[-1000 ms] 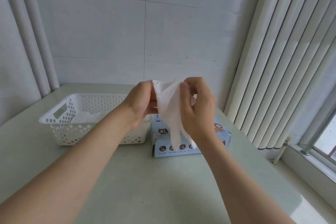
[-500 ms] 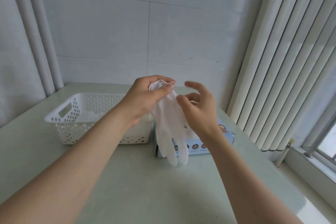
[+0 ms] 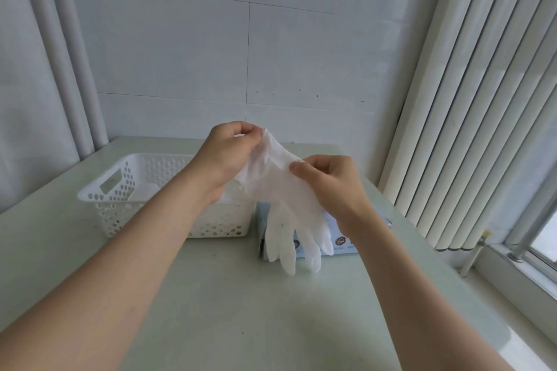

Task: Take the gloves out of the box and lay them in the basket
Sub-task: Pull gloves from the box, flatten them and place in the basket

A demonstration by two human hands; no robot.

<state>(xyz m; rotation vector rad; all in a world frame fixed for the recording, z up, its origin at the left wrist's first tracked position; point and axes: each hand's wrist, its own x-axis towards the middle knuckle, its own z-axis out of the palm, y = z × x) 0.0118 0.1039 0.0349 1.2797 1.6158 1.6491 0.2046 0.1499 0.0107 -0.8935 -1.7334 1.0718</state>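
A white disposable glove (image 3: pixel 283 202) hangs in the air above the table, fingers pointing down. My left hand (image 3: pixel 226 156) pinches its cuff at the top. My right hand (image 3: pixel 328 184) pinches the glove's right edge lower down. Behind the glove's fingers lies the light blue glove box (image 3: pixel 343 242), mostly hidden by the glove and my right wrist. The white perforated basket (image 3: pixel 111 190) stands left of the box, with white gloves (image 3: pixel 144 191) lying inside it.
The pale green table (image 3: pixel 229 304) ends at a tiled wall behind the basket. Vertical blinds (image 3: pixel 470 129) hang on the right, with a window sill (image 3: pixel 518 277) below them. White pipes (image 3: pixel 69 69) run up the left corner.
The glove has unfolded and hangs spread out. My right hand, which had let go half a second ago, pinches the glove's edge again. My left hand has lifted the cuff.
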